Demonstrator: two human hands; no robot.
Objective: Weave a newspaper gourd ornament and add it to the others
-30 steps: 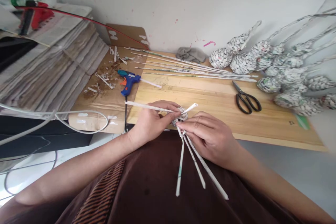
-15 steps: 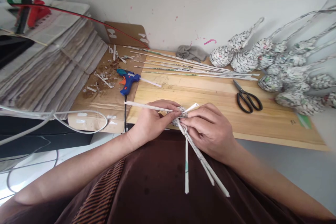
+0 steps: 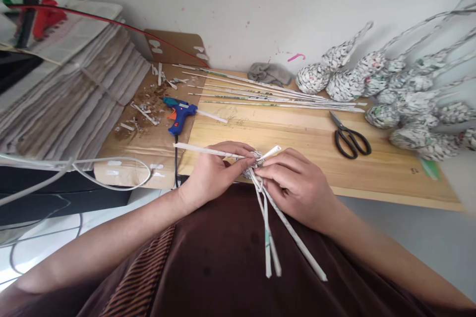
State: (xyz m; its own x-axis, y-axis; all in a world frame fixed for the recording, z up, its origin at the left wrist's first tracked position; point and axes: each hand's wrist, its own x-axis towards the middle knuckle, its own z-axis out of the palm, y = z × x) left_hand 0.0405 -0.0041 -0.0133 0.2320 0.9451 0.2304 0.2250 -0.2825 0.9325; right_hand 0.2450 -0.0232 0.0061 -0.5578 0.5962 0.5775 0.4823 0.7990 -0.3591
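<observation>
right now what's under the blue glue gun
Brown cardboard shows around the blue glue gun, and wooden tabletop around its glue stick; what's directly underneath is covered.

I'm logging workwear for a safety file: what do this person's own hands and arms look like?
The left hand and right hand are ungloved, with no ring or watch showing. The left forearm and right forearm are bare. The clothing is dark brown, with an orange-and-black striped part.

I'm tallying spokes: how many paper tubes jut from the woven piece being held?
5 visible: one paper tube points left, one up and right, three hang down over brown clothing; the fingers may hide more.
</observation>
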